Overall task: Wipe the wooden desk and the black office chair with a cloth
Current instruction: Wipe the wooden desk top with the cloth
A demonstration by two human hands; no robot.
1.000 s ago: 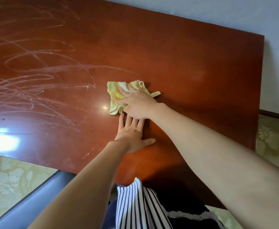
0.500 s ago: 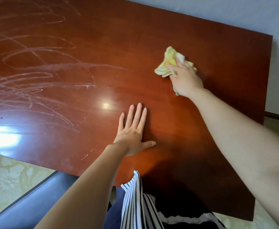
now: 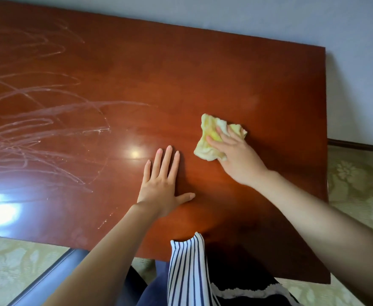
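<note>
The reddish-brown wooden desk [image 3: 203,69] fills most of the view, its left half streaked with pale swirling wipe marks. A crumpled yellow cloth [image 3: 209,149] lies on the desk right of centre. My right hand [image 3: 236,157] holds it against the wood, fingers spread over the bunched fabric. Just left of it, my left hand [image 3: 163,186] rests flat on the desk, fingers straight and thumb out. A dark, shiny part of the black office chair [image 3: 48,281] shows at the bottom left, below the desk's near edge.
A pale wall [image 3: 291,16] runs behind the desk and down its right side. Patterned greenish flooring [image 3: 358,184] lies right of the desk and below its near edge. My striped top [image 3: 187,274] hangs at the bottom centre.
My right hand has swept the cloth from desk centre out toward the far right, then back toward me, close to the left hand. The left hand stayed flat in place.
</note>
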